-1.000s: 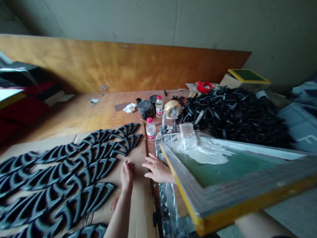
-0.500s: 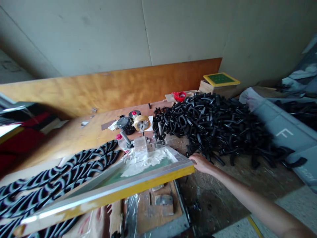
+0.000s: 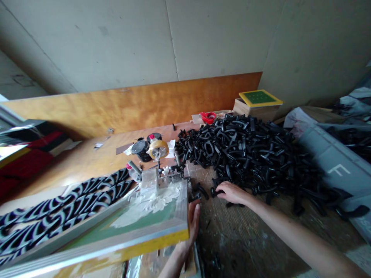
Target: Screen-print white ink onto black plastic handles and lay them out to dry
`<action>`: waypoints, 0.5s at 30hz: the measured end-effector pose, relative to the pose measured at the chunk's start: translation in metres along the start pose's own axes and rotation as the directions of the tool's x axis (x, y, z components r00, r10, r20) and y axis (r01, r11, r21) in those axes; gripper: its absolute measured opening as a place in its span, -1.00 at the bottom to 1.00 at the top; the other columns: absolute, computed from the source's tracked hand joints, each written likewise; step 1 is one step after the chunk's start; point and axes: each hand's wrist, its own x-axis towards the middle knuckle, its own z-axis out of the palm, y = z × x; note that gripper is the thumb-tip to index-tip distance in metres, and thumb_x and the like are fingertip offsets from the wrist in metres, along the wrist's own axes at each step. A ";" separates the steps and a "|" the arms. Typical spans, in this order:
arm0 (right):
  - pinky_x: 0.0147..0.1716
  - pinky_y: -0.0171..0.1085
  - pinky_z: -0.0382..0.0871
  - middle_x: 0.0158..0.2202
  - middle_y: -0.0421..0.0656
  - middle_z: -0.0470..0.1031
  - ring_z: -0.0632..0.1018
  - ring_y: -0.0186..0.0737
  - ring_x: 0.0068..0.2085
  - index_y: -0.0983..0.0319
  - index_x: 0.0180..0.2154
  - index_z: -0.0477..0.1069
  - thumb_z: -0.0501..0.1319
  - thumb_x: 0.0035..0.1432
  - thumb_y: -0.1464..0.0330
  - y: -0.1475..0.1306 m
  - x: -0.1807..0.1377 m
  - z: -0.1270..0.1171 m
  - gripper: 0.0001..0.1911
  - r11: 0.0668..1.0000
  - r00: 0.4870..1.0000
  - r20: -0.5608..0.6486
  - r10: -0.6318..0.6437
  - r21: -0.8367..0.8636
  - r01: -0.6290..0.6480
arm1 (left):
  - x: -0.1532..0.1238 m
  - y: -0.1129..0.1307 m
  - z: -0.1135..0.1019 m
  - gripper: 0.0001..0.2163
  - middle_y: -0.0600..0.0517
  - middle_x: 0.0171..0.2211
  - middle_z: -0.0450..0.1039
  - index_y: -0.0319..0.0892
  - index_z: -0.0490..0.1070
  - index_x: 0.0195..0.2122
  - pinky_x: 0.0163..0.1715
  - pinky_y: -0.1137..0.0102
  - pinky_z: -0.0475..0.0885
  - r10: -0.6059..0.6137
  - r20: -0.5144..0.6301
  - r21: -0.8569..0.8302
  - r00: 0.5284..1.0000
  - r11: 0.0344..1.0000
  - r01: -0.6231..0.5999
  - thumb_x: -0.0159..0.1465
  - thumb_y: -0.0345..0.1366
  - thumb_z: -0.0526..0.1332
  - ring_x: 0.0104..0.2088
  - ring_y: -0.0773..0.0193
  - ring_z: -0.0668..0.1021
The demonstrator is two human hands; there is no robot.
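black part (image 3: 213,190) under right hand (image 3: 233,192) fingertips, pile's near edge

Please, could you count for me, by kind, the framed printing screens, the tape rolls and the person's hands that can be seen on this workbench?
Yellow-edged framed printing screens: 2, the large raised one and the small green one on the wooden box.
Tape rolls: 2, the beige one and the red one.
Hands: 2, the left hand and the right hand.
Total: 6.
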 end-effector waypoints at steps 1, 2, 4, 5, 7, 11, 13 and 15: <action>0.09 -0.23 0.27 -0.02 -0.07 0.54 0.47 -0.13 0.08 0.19 -0.07 0.54 0.20 0.19 0.33 0.008 0.009 -0.013 -0.72 0.999 1.000 -0.005 -0.019 -0.026 0.019 | 0.017 0.008 0.019 -0.64 -0.08 0.03 0.52 -0.04 0.51 -0.05 0.20 0.14 0.29 0.040 0.021 -0.018 0.999 0.999 -0.040 0.27 0.00 0.12 0.12 0.06 0.48; 0.09 -0.23 0.27 -0.02 -0.07 0.54 0.47 -0.13 0.08 0.18 -0.06 0.54 0.20 0.20 0.32 0.016 0.020 -0.027 -0.72 0.998 0.999 -0.010 -0.040 -0.053 0.039 | 0.037 0.015 0.037 -0.63 -0.08 0.07 0.49 -0.05 0.48 0.00 0.22 0.15 0.27 0.068 0.011 -0.035 0.998 0.997 -0.068 0.30 -0.02 0.08 0.15 0.08 0.46; 0.09 -0.23 0.27 -0.02 -0.09 0.55 0.46 -0.13 0.08 0.17 -0.06 0.54 0.19 0.21 0.32 0.033 0.048 -0.054 -0.72 0.991 0.996 -0.021 -0.084 -0.111 0.081 | 0.085 0.023 0.068 -0.62 -0.10 0.10 0.47 -0.10 0.45 0.03 0.22 0.17 0.25 0.073 -0.085 -0.065 0.994 0.995 -0.078 0.32 -0.04 0.06 0.16 0.09 0.45; 0.09 -0.23 0.27 -0.02 -0.10 0.55 0.46 -0.13 0.08 0.17 -0.06 0.54 0.18 0.22 0.32 0.041 0.065 -0.067 -0.72 0.985 0.994 -0.031 -0.106 -0.142 0.100 | 0.112 0.025 0.080 -0.62 -0.11 0.09 0.47 -0.13 0.44 0.03 0.21 0.19 0.26 0.062 -0.143 -0.064 0.988 0.995 -0.072 0.33 -0.05 0.04 0.16 0.10 0.45; 0.09 -0.23 0.26 -0.02 -0.10 0.55 0.45 -0.13 0.08 0.18 -0.05 0.53 0.17 0.24 0.32 0.055 0.102 -0.092 -0.72 0.972 0.988 -0.065 -0.141 -0.201 0.125 | 0.169 0.026 0.097 -0.61 -0.14 0.08 0.48 -0.18 0.42 0.04 0.17 0.23 0.30 0.042 -0.261 -0.021 0.964 0.999 -0.050 0.37 -0.09 -0.02 0.14 0.11 0.46; 0.13 -0.24 0.22 0.05 -0.08 0.50 0.39 -0.13 0.13 0.20 -0.01 0.49 0.18 0.26 0.31 0.072 0.186 -0.127 -0.71 0.947 0.971 -0.142 -0.194 -0.285 0.147 | 0.277 0.023 0.104 -0.60 -0.20 0.03 0.50 -0.25 0.41 0.04 0.11 0.21 0.33 -0.018 -0.444 0.070 0.896 0.996 0.055 0.39 -0.17 -0.09 0.11 0.06 0.47; 0.13 -0.23 0.21 0.08 -0.04 0.47 0.35 -0.11 0.15 0.23 0.02 0.46 0.16 0.28 0.29 0.078 0.227 -0.135 -0.68 0.931 0.963 -0.155 -0.222 -0.328 0.162 | 0.321 0.021 0.098 -0.60 -0.21 0.02 0.50 -0.24 0.43 0.02 0.12 0.19 0.31 -0.050 -0.497 0.098 0.866 0.989 0.113 0.38 -0.17 -0.08 0.14 0.02 0.45; 0.11 -0.20 0.23 0.08 0.02 0.45 0.35 -0.06 0.15 0.29 0.05 0.43 0.14 0.29 0.24 0.083 0.265 -0.135 -0.62 0.917 0.959 -0.168 -0.227 -0.368 0.153 | 0.359 0.016 0.087 -0.61 -0.22 0.03 0.49 -0.24 0.44 0.00 0.13 0.19 0.28 -0.066 -0.537 0.142 0.841 0.975 0.168 0.38 -0.16 -0.07 0.16 0.01 0.42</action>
